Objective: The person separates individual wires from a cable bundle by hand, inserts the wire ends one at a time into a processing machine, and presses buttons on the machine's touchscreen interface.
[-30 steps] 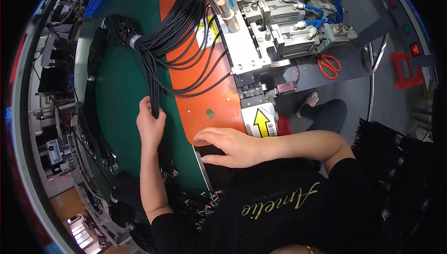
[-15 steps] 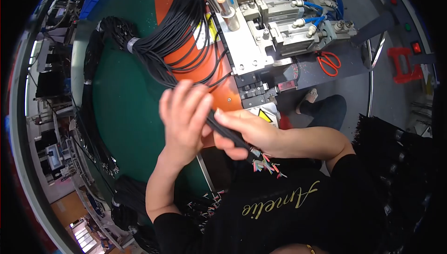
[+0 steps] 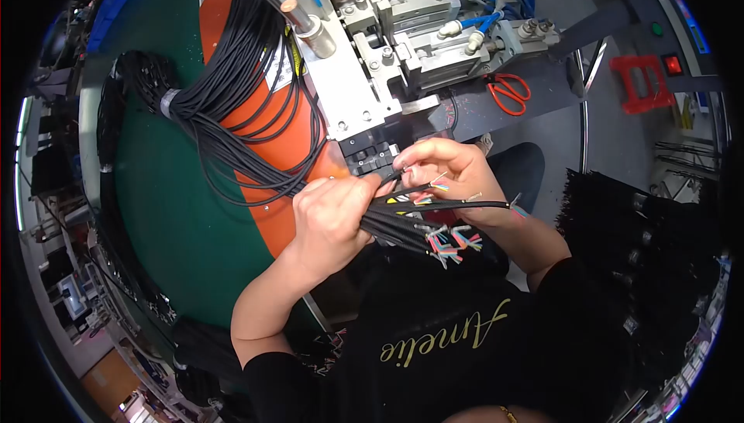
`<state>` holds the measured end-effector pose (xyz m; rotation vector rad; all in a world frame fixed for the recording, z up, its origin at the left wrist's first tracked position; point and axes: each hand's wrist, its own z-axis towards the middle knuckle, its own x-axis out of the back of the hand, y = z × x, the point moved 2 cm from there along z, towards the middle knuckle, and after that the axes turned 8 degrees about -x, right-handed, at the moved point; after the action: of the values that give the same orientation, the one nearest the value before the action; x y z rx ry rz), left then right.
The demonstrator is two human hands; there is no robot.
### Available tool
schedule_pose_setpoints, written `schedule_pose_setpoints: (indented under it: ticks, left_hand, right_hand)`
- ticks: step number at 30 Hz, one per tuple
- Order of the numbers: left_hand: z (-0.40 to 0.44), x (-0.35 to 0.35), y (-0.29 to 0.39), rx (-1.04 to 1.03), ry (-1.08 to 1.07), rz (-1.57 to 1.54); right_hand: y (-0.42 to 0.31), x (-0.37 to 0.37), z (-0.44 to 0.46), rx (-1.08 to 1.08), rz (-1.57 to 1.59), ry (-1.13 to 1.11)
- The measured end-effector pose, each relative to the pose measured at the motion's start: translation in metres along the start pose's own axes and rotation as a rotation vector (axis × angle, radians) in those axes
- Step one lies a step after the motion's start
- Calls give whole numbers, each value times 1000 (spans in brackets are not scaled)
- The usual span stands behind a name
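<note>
Black multicore cables (image 3: 395,231), ends stripped, sit clenched in the left hand (image 3: 333,210); the right hand (image 3: 457,175) pinches one cable's end (image 3: 394,176), apparently singling it out; separating it calls for a steady hold. Beyond stands a pneumatic machine (image 3: 442,51).

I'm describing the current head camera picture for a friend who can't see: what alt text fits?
A person's left hand grips a bundle of black cables with colourful wire ends showing, while the right hand touches one cable near its end. Beyond the hands is a metal machine with blue tubes, beside an orange surface and a green table.
</note>
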<state>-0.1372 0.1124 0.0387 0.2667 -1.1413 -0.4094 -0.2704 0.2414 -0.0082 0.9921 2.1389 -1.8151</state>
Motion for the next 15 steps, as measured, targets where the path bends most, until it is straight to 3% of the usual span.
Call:
schedule_pose_setpoints:
  ticks: [5,8,11,13,15]
  left_hand:
    - [5,-6,-1,11,146,-152]
    - [3,-10,0,-62,157,1]
    - [2,-13,2,-112,160,61]
    - [2,-18,-1,-116,226,21]
    - [6,-12,-1,-25,191,-51]
  right_hand:
    - [3,2,3,-72,48,19]
    - [-3,4,6,-198,217,-71]
    - [-9,5,14,-246,167,-77]
    - [-10,-4,10,-56,-42,2]
    - [-15,-11,7,-129,-2,-13]
